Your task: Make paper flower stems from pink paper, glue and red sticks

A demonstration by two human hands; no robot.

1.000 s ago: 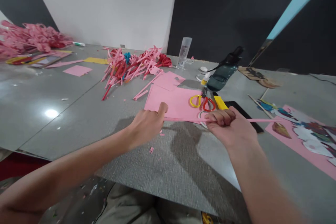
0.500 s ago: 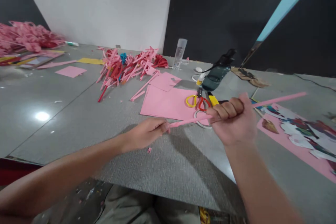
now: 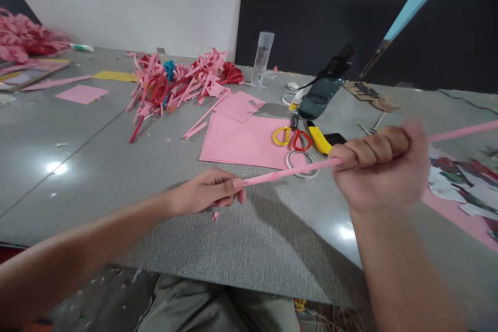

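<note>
A narrow pink paper strip (image 3: 288, 172) stretches between my two hands above the grey table. Its left end is pinched between the thumb and fingers of my left hand (image 3: 212, 191). My right hand (image 3: 383, 168) is wrapped in a fist round the strip, and the far end sticks out past it to the right. Just behind the strip lie a ring of white tape (image 3: 302, 174) and scissors with one yellow and one red handle loop (image 3: 301, 148). They rest on or beside a stack of pink paper sheets (image 3: 241, 140).
A heap of pink and red paper strips (image 3: 155, 88) lies at the back left, with a bigger pile (image 3: 23, 36) beyond. Behind the scissors are a yellow and black cutter (image 3: 321, 140), a dark bottle (image 3: 321, 93) and a clear bottle (image 3: 262, 59). Paper cutouts (image 3: 462, 176) lie right.
My right hand has slid right along the strip, leaving a longer stretch between the hands. My left hand keeps its pinch. The view has shifted slightly.
</note>
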